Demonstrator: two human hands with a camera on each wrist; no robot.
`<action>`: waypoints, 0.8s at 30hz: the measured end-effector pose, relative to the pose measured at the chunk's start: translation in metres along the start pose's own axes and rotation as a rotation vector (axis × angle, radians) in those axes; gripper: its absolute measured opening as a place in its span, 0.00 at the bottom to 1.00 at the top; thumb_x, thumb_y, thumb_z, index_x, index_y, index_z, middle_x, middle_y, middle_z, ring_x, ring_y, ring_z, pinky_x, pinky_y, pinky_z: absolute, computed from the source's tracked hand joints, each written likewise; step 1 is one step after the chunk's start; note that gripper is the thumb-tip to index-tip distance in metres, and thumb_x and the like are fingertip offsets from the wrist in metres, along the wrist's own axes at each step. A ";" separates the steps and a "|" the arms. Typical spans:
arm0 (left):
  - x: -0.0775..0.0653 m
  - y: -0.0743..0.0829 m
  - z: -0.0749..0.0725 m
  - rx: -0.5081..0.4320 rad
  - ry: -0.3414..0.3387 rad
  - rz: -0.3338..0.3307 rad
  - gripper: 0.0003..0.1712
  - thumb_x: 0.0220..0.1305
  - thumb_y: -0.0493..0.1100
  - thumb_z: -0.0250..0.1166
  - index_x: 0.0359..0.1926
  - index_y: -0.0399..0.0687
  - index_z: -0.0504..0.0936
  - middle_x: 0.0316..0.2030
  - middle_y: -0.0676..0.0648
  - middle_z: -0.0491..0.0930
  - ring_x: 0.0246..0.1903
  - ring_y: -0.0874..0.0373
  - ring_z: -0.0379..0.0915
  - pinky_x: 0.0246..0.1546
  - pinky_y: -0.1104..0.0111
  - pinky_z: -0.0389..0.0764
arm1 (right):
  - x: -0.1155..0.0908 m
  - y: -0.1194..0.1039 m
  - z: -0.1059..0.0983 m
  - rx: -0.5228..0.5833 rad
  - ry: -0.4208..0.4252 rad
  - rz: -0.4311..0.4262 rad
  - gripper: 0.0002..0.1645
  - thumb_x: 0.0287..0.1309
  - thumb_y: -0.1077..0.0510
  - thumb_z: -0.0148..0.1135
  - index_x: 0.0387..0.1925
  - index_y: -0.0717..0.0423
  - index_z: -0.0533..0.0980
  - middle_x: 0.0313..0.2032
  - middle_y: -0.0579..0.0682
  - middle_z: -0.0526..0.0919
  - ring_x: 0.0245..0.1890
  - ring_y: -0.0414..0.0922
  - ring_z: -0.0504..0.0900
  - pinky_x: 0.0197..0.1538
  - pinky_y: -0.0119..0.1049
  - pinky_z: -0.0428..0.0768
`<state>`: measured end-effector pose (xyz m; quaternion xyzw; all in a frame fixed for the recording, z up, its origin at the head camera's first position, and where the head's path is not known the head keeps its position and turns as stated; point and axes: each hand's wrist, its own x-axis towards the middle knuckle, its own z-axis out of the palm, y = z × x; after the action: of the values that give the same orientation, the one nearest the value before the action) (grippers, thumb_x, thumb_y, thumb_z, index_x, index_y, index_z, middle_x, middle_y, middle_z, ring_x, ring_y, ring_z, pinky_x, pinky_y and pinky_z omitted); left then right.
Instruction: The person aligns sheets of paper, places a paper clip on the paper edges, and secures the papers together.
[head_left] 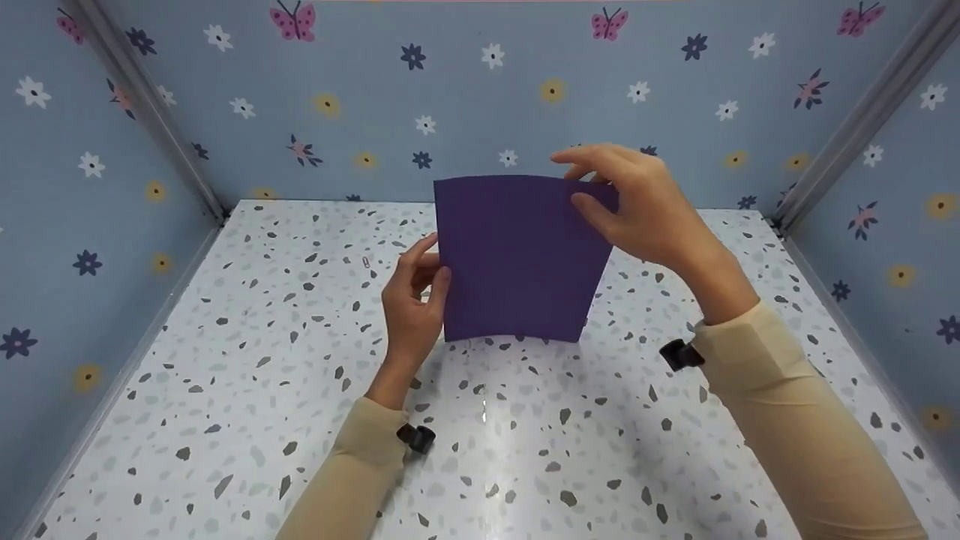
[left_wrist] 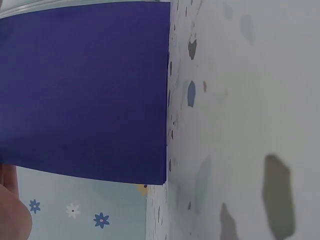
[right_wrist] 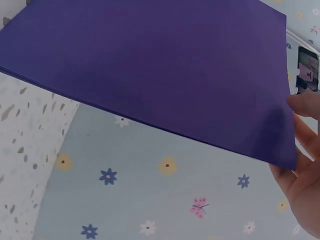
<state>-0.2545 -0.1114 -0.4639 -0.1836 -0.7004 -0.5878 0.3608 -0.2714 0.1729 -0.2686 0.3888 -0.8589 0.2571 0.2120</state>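
Note:
Purple paper (head_left: 517,262) stands upright, slightly bowed, its lower edge down at the speckled table. Layered edges show in the right wrist view, so the purple paper (right_wrist: 165,65) looks like a thin stack of sheets. My left hand (head_left: 415,292) pinches its left side, thumb in front and fingers behind. At the upper right corner my right hand (head_left: 637,202) holds it between thumb and fingers, with the index finger raised above the top edge. In the left wrist view the purple paper (left_wrist: 85,95) meets the tabletop along a straight edge.
A small paper clip (head_left: 366,262) lies on the white speckled table (head_left: 247,390), left of the paper. Blue flowered panels (head_left: 480,97) wall in the back and both sides. A dark screen (right_wrist: 307,70) shows beyond the paper in the right wrist view.

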 end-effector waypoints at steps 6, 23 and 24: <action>-0.001 0.000 -0.001 0.010 -0.007 0.006 0.26 0.77 0.34 0.64 0.72 0.49 0.76 0.49 0.46 0.84 0.48 0.55 0.85 0.53 0.65 0.86 | 0.016 -0.014 0.004 -0.063 -0.114 -0.031 0.31 0.72 0.66 0.64 0.72 0.44 0.76 0.56 0.55 0.87 0.55 0.54 0.86 0.57 0.52 0.83; 0.000 0.000 0.001 -0.007 0.002 0.029 0.27 0.75 0.31 0.65 0.72 0.44 0.76 0.48 0.44 0.85 0.47 0.52 0.85 0.52 0.67 0.85 | 0.038 -0.038 0.030 -0.194 -0.219 -0.107 0.32 0.76 0.61 0.60 0.75 0.37 0.72 0.56 0.57 0.86 0.40 0.56 0.86 0.46 0.54 0.84; 0.000 -0.001 0.001 -0.004 0.005 0.034 0.27 0.75 0.31 0.65 0.72 0.44 0.76 0.47 0.44 0.85 0.47 0.52 0.85 0.52 0.67 0.85 | 0.038 -0.039 0.030 -0.197 -0.220 -0.114 0.32 0.76 0.61 0.60 0.75 0.37 0.72 0.53 0.57 0.87 0.36 0.55 0.84 0.44 0.53 0.83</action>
<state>-0.2552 -0.1107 -0.4643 -0.1947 -0.6951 -0.5836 0.3721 -0.2696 0.1112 -0.2600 0.4401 -0.8745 0.1149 0.1683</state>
